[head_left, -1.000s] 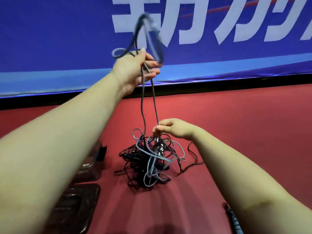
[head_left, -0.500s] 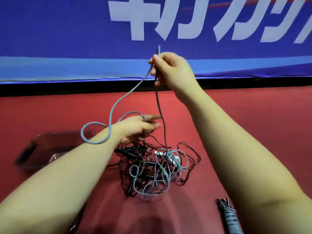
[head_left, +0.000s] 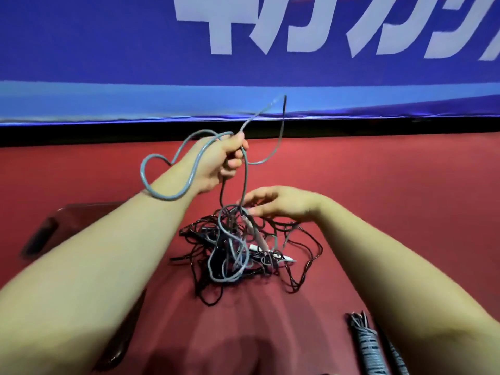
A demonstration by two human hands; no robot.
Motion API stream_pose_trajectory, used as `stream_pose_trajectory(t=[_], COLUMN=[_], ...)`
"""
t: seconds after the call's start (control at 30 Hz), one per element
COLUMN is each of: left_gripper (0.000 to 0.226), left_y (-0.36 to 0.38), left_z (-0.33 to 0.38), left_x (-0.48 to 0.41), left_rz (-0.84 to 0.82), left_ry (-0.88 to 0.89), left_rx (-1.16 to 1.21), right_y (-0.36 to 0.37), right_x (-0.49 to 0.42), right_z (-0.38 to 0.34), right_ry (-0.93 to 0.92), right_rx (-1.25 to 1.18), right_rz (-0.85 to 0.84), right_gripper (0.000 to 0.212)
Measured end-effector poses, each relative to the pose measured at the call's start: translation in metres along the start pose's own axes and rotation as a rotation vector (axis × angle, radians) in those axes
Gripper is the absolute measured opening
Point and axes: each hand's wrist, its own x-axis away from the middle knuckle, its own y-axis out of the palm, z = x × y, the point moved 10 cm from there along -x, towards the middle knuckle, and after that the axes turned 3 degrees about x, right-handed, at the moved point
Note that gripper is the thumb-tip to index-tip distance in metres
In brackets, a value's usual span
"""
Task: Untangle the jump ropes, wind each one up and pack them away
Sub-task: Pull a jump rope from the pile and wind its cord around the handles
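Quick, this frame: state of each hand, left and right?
Left hand: gripping the grey-blue rope, raised above the tangle.
Right hand: open, fingers stretched toward a strand at the tangle's top; blurred, so touch cannot be told.

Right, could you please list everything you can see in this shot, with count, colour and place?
rope tangle: one heap, black and grey-blue cords, on the floor, centre.
grey-blue rope: one, loose loops held above the heap, draped over the left forearm.
wound rope bundle: one, grey, on the floor, lower right.
container: one, dark brownish, on the floor at left, partly behind the left forearm.
banner: one, blue with white lettering, across the back.
floor: red.
left hand: held up, grips the grey-blue rope.
right hand: low over the heap, fingers extended, blurred.
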Motion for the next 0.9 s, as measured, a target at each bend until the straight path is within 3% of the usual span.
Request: stream_pose_trajectory(t=[0.1, 0.17, 0.23, 0.27, 0.3, 0.33, 0.43, 0.57, 0.7, 0.8, 0.9], left_gripper=[0.026, 0.027, 0.028, 0.028, 0.027, 0.025, 0.018, 0.014, 0.012, 0.007, 0.027], left_y=[-0.002, -0.015, -0.038, -0.051, -0.061, -0.068, -0.062, -0.032, 0.004, 0.009, -0.003], left_z=[0.01, 0.016, 0.014, 0.009, 0.0, -0.011, -0.041, -0.052, -0.044, -0.027, -0.007], left_x=[0.0, -0.003, -0.007, -0.008, -0.009, -0.007, 0.001, 0.003, 0.014, 0.014, 0.007], left_rz=[0.016, 0.075, 0.151, 0.189, 0.22, 0.235, 0.178, 0.022, -0.217, -0.2, -0.062], left_ry=[0.015, 0.045, 0.05, 0.037, 0.008, -0.038, -0.195, -0.243, -0.192, 0.017, 0.093], left_rx=[-0.021, 0.084, 0.32, 0.418, 0.462, 0.448, 0.188, -0.044, -0.338, -0.727, -0.384], right_y=[-0.014, -0.042, -0.076, -0.091, -0.097, -0.098, -0.079, -0.071, -0.074, -0.076, -0.08], right_x=[-0.007, -0.008, 0.01, 0.019, 0.021, 0.018, 0.019, 0.016, 0.018, 0.019, 0.023], right_z=[-0.007, -0.033, -0.061, -0.065, -0.066, -0.067, -0.059, -0.083, -0.102, -0.107, -0.102], right_ry=[0.007, -0.052, -0.119, -0.155, -0.153, -0.123, -0.014, -0.129, -0.205, -0.278, -0.304], right_rx=[0.235, 0.398, 0.195, -0.077, -0.332, -0.417, -0.236, -0.376, -0.496, -0.627, -0.692], right_rz=[0.156, 0.422, 0.667, 0.714, 0.661, 0.59, 0.538, 0.569, 0.539, 0.545, 0.568], right_gripper=[0.016, 0.019, 0.022, 0.025, 0.027, 0.029, 0.031, 0.03, 0.026, 0.022, 0.013])
